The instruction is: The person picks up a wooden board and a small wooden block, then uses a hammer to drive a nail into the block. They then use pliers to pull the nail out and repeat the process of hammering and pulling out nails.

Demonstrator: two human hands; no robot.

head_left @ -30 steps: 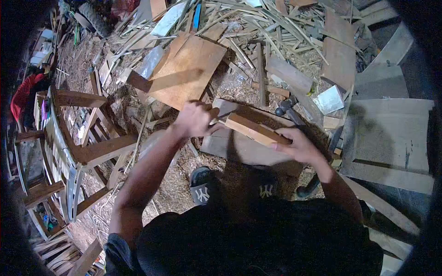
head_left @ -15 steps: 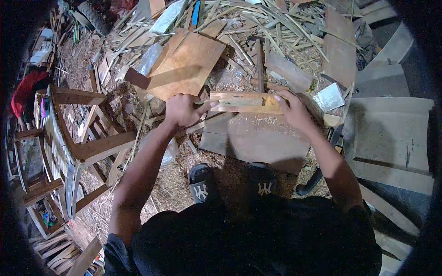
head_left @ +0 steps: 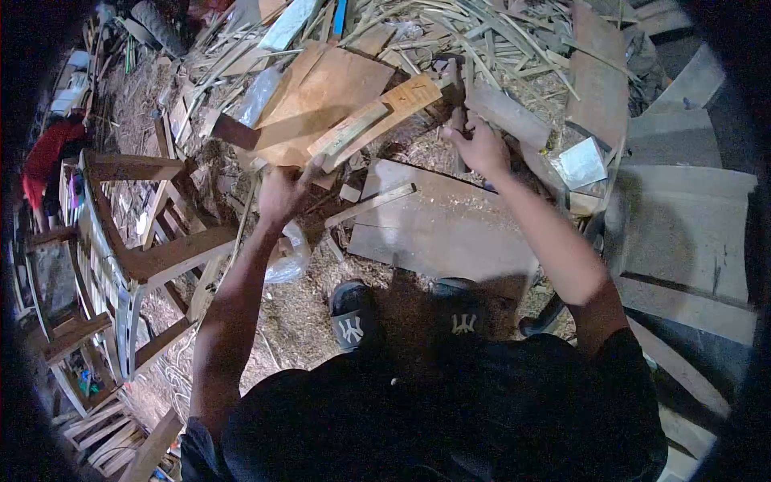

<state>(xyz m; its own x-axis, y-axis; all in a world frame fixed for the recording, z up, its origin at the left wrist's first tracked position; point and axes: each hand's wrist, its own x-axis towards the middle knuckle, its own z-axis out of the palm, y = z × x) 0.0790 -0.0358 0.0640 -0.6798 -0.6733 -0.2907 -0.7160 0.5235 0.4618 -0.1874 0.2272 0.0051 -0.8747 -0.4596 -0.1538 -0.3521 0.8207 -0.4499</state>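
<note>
The left hand (head_left: pixel 281 195) grips one end of a wooden block (head_left: pixel 414 98) with a thin strip (head_left: pixel 351 128) along it; the right hand (head_left: pixel 483 151) is half open near a stick (head_left: pixel 454 79), contact unclear. Beyond the block lies plywood (head_left: pixel 325 90)

The angled block (head_left: pixel 405 104) is pale, matt, smooth-looking wood; the flat board (head_left: pixel 450 221) below it is dull wood sprinkled with shavings; the far-left bag (head_left: pixel 259 96) is glossy clear plastic; the floor (head_left: pixel 281 333) looks rough with wood shavings.
</note>
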